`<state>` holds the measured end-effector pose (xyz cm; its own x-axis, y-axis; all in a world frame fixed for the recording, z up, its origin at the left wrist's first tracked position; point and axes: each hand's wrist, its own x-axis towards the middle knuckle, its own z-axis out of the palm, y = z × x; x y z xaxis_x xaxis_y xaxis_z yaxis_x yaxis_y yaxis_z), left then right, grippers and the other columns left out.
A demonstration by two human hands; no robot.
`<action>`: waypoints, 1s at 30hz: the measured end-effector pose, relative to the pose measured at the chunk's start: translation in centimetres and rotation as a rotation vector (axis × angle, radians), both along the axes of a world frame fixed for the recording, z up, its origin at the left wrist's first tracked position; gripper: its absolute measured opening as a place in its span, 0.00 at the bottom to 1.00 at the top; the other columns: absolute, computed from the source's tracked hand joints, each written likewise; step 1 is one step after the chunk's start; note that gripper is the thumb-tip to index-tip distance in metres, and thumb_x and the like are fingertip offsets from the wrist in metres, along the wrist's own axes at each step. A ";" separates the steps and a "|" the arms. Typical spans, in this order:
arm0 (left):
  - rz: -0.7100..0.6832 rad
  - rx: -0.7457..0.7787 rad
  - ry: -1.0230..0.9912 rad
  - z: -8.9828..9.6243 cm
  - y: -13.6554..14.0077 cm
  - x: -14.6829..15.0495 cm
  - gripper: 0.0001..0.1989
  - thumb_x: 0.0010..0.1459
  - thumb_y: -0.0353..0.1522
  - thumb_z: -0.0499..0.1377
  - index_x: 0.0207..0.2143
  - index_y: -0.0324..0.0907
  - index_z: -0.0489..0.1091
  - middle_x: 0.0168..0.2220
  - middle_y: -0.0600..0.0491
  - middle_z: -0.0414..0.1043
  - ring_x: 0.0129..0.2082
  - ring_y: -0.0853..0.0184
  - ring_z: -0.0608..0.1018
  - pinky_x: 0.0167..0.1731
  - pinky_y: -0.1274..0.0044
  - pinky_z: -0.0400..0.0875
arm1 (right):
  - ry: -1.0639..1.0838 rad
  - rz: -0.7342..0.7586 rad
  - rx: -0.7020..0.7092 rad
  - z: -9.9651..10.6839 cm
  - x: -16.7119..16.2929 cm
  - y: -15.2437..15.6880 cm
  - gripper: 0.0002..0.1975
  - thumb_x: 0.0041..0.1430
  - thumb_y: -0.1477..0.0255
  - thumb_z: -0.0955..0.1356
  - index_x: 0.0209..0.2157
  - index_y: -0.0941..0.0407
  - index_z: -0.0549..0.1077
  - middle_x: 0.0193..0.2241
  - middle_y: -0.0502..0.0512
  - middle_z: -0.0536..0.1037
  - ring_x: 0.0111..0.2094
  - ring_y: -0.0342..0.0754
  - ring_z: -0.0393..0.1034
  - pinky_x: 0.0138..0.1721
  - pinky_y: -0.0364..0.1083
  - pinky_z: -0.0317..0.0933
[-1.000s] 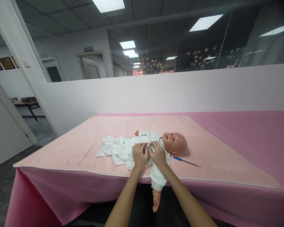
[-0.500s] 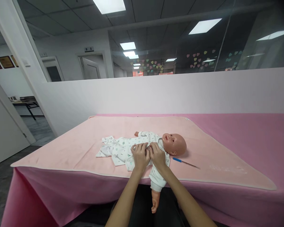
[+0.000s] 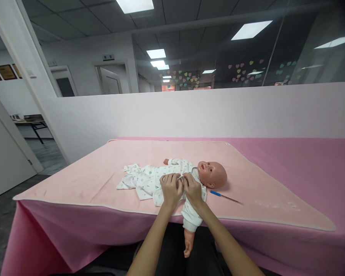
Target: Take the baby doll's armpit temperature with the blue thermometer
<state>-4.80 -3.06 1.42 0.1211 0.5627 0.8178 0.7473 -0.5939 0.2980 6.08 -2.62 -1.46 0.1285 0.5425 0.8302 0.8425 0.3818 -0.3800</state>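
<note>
A baby doll (image 3: 214, 174) lies on its back, head to the right, dressed in a white printed baby shirt (image 3: 150, 177). Over its chest, my left hand (image 3: 170, 189) is closed, fingertips pinching the shirt front. Close beside it, my right hand (image 3: 193, 189) is also closed, pinching the cloth nearer the collar. A thin white strip, like a tie of the shirt, shows between the two sets of fingertips. My hands cover part of the chest. One doll arm (image 3: 189, 242) hangs over the table's front edge between my forearms.
A thin metal rod with a blue handle (image 3: 215, 193) lies near the doll's head. Under the doll, a peach mat (image 3: 83, 172) is spread over a pink tablecloth (image 3: 319, 168). Behind the table rises a low white wall (image 3: 189, 115) with glass above.
The white strip between my fingertips shows more plainly now, and my hands have parted very slightly. The doll and the blue-handled rod lie as before.
</note>
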 end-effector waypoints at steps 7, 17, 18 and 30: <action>-0.030 0.000 0.055 -0.1 0.3 0.1 0.08 0.53 0.27 0.53 0.37 0.42 0.68 0.35 0.52 0.71 0.38 0.65 0.71 0.46 0.68 0.55 | 0.019 0.010 0.008 -0.1 0.0 0.3 0.13 0.61 0.67 0.61 0.43 0.58 0.68 0.39 0.54 0.72 0.36 0.43 0.68 0.37 0.45 0.64; 0.048 0.014 0.181 -0.5 1.0 0.2 0.09 0.55 0.28 0.52 0.38 0.44 0.68 0.36 0.51 0.69 0.37 0.64 0.69 0.44 0.67 0.56 | 0.066 0.045 0.039 0.8 -0.3 0.0 0.10 0.60 0.73 0.58 0.32 0.56 0.70 0.29 0.53 0.74 0.29 0.43 0.66 0.30 0.41 0.57; 0.060 0.013 0.195 -0.4 1.0 0.2 0.09 0.54 0.28 0.52 0.38 0.44 0.68 0.36 0.51 0.69 0.37 0.63 0.69 0.44 0.67 0.56 | 0.066 0.046 0.044 0.8 -0.3 0.1 0.10 0.60 0.73 0.58 0.31 0.56 0.70 0.29 0.53 0.74 0.29 0.43 0.66 0.31 0.41 0.57; 0.050 0.003 0.225 -0.7 1.3 0.3 0.08 0.54 0.27 0.51 0.37 0.42 0.66 0.35 0.49 0.67 0.36 0.62 0.68 0.41 0.68 0.58 | 0.093 0.032 0.039 0.6 -0.3 0.3 0.12 0.59 0.73 0.58 0.31 0.56 0.71 0.29 0.53 0.74 0.29 0.43 0.66 0.31 0.41 0.58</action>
<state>-4.48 -1.80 0.76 0.2727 0.5699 0.7751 0.8235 -0.5548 0.1183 5.81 -2.30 -0.89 0.1895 0.5148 0.8361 0.7916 0.4237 -0.4403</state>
